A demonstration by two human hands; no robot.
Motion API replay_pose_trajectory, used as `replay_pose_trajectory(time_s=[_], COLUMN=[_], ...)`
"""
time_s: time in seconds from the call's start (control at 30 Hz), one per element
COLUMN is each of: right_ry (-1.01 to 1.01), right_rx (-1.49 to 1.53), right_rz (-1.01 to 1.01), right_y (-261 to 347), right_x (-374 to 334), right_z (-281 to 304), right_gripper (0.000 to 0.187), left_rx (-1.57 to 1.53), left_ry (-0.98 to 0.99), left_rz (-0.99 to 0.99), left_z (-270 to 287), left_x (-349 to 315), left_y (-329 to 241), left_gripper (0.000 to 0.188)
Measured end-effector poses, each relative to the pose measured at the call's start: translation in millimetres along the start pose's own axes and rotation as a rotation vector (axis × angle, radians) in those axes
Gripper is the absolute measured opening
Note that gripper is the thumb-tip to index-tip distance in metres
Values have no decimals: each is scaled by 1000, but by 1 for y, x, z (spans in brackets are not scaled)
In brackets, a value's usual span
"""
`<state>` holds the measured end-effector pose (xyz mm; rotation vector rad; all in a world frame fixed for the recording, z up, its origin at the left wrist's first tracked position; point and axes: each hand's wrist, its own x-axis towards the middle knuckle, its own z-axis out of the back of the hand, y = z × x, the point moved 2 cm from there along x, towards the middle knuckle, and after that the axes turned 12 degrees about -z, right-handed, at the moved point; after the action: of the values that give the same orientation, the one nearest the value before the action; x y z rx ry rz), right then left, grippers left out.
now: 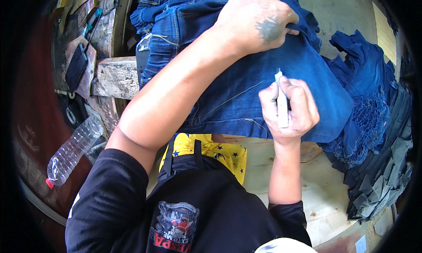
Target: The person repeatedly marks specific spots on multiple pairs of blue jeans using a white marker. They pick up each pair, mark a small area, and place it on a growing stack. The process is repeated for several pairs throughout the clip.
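The pale wooden tabletop [323, 196] carries a pair of dark blue jeans [281, 90] spread flat across its far half, reaching toward the person's lap at the near edge. A heap of more blue denim [369, 99] and darker grey pieces [382, 174] crowds the right edge.

The left hand [259, 20] lies on the jeans at the far side, fingers curled and pressed down, bunching the cloth to hold it taut. The right hand [288, 108] is closed in a fist around a slim white marking stick [281, 103], its tip touching the denim just below the left hand.

This looks like the marking step: a line is being drawn on the stretched fabric. The next stroke seems to call for steady tension from the left hand and a straight pull.

Open room is only the bare wood near the right forearm; the heap hems in the right side. Off the left edge, a clear plastic bottle [72, 149] lies on its side.
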<state>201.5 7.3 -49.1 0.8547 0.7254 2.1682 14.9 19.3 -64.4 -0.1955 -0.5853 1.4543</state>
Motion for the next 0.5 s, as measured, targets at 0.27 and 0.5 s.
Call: replay_pose_trajectory(time_s=[0.27, 0.5], right_ry=[12, 4], right_rx=[26, 70], right_rz=[23, 44], right_y=[4, 6], right_x=[-19, -51], right_z=[2, 11], right_gripper=[16, 16], left_rx=[52, 178], left_ry=[-208, -358], left_rz=[-63, -147], left_z=[2, 10], left_x=[-3, -7], left_y=[-9, -22], left_gripper=[7, 8])
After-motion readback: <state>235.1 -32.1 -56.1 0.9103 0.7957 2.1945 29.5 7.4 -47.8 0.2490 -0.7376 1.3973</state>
